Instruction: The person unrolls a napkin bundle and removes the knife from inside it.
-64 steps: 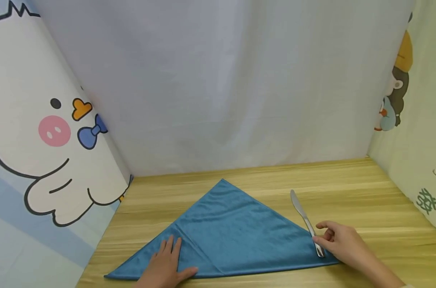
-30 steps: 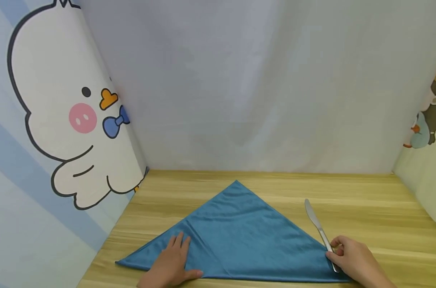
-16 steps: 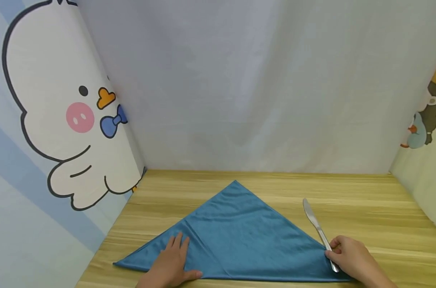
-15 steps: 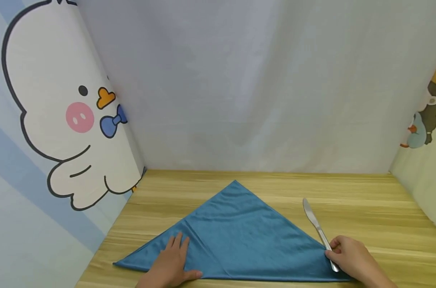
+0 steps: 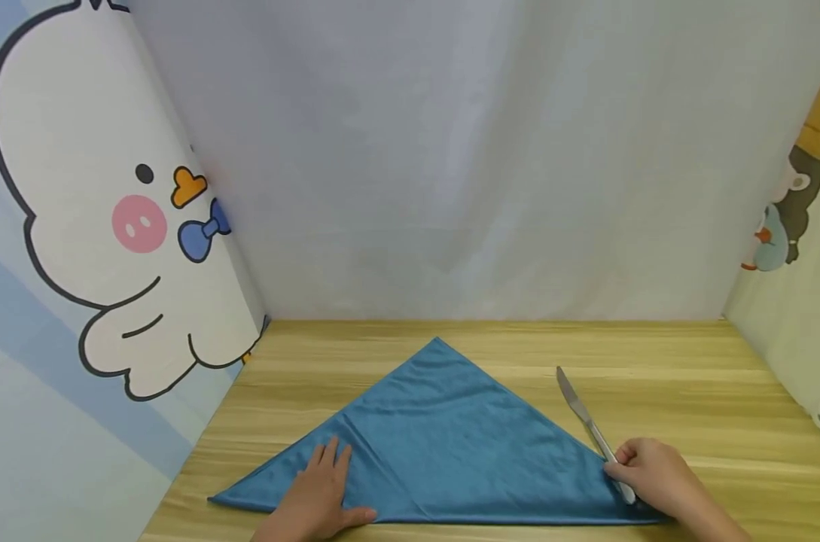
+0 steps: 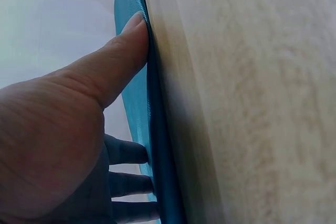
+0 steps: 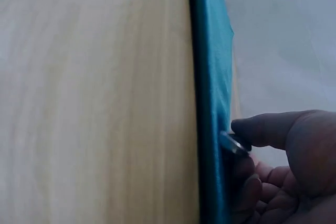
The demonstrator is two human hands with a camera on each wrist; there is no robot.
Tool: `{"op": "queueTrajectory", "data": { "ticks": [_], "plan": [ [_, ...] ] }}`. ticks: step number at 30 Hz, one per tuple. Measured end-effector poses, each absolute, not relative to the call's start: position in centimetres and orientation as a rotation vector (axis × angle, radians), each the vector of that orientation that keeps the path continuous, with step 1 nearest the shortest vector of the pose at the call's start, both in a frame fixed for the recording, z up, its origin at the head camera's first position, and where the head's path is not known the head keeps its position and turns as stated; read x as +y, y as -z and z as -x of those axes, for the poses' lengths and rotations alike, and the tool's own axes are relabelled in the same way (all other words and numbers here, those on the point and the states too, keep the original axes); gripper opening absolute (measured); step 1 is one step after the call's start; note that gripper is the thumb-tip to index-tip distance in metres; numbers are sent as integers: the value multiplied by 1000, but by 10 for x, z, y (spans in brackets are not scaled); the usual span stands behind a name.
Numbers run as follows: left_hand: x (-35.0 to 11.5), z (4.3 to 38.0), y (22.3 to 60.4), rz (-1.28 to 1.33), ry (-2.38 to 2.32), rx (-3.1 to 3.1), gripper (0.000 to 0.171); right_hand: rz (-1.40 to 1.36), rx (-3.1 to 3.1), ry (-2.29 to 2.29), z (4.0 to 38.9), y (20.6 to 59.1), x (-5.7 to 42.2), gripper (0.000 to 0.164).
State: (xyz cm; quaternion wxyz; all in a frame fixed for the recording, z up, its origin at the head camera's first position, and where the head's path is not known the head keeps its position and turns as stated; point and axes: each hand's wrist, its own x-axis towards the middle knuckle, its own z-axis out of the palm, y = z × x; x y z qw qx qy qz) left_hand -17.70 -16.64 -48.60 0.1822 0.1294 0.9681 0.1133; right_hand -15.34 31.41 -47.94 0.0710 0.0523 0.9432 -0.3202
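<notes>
A blue satiny cloth (image 5: 477, 452), folded into a triangle, lies flat with its point away from me. My left hand (image 5: 313, 493) rests on its left part, fingers spread and straight, thumb along the near edge. In the left wrist view the thumb of the left hand (image 6: 58, 129) touches the cloth's folded edge (image 6: 160, 145). A silver table knife (image 5: 577, 405) slants across the cloth's right side, blade pointing away over the table. My right hand (image 5: 656, 470) pinches its handle between thumb and fingers. The right wrist view shows the handle end (image 7: 234, 144) at the fingertips.
The wood-grain table (image 5: 694, 391) extends behind and to the right of the cloth. A pale curtain (image 5: 464, 165) hangs at its back edge. Printed cartoon sheets, one with a white chick (image 5: 91, 226), flank both sides.
The right hand's thumb and fingers have come together on the knife's handle. The head view has shifted; the left hand, cloth and knife keep about the same places on the table.
</notes>
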Motion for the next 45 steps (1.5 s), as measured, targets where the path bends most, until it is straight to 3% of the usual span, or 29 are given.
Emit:
{"op": "queueTrajectory", "data": {
  "ticks": [5,12,19,45],
  "plan": [
    [-169,178,487,-344,-325,2715,110,-229,2644,1239,155,478,321,18],
    [-170,177,489,-312,-328,2710,111,-335,2432,1501,158,473,331,44],
    [-169,176,494,-317,-353,2715,111,-399,2449,1615,164,472,340,53],
    [-167,180,493,-354,-338,2739,110,-395,2668,1449,173,484,353,43]
  ]
}}
